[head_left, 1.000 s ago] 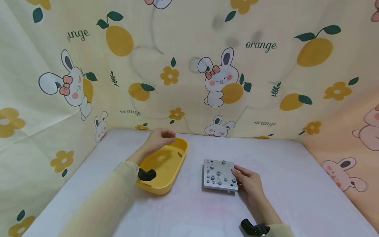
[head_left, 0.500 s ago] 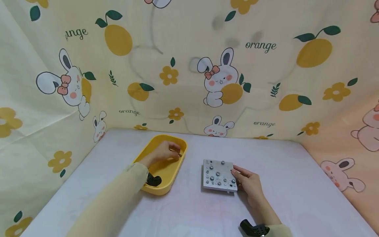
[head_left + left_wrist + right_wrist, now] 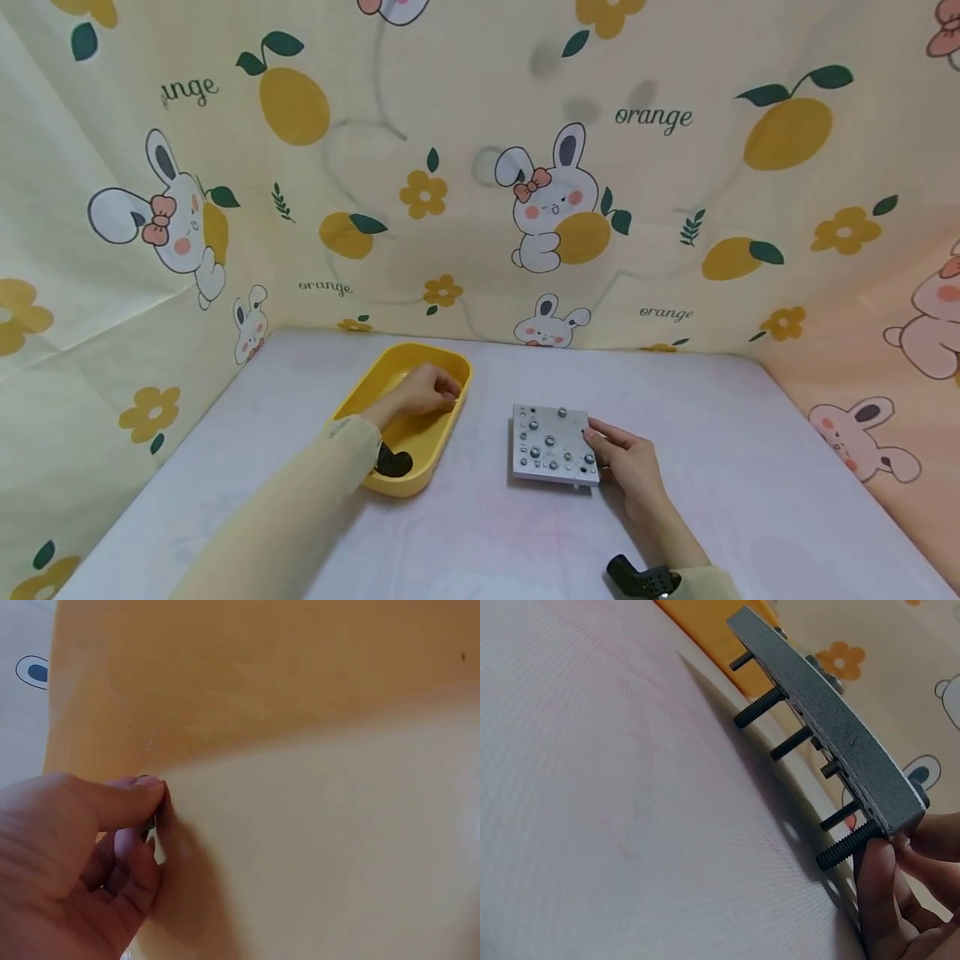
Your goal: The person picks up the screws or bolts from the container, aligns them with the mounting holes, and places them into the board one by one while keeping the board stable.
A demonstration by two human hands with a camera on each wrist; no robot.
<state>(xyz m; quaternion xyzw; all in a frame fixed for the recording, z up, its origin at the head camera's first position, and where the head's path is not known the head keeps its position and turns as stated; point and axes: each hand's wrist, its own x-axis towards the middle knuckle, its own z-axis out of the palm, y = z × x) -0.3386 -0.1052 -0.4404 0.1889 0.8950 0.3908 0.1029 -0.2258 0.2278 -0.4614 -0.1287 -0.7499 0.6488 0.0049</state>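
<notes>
My left hand (image 3: 418,392) is down inside the yellow tray (image 3: 426,435), near its right wall. In the left wrist view its thumb and fingers pinch a small dark screw (image 3: 150,823), mostly hidden by the fingertips. My right hand (image 3: 636,468) grips the right edge of a grey metal plate (image 3: 536,467), thumb on top and fingers below. Several bolt heads show on the plate's upper face. In the right wrist view, threaded bolts (image 3: 761,707) of different lengths stick out from its underside, and the plate is held tilted above the table.
The white tabletop (image 3: 480,533) lies under both hands, with the tray left of the plate. A cloth curtain (image 3: 465,100) printed with rabbits and oranges hangs behind the table and along the sides. A tiny dark speck (image 3: 463,656) is on the tray in the left wrist view.
My left hand has come down from above the tray's far end to the screw by the right wall and taken hold of it. The right hand and plate have stayed nearly still.
</notes>
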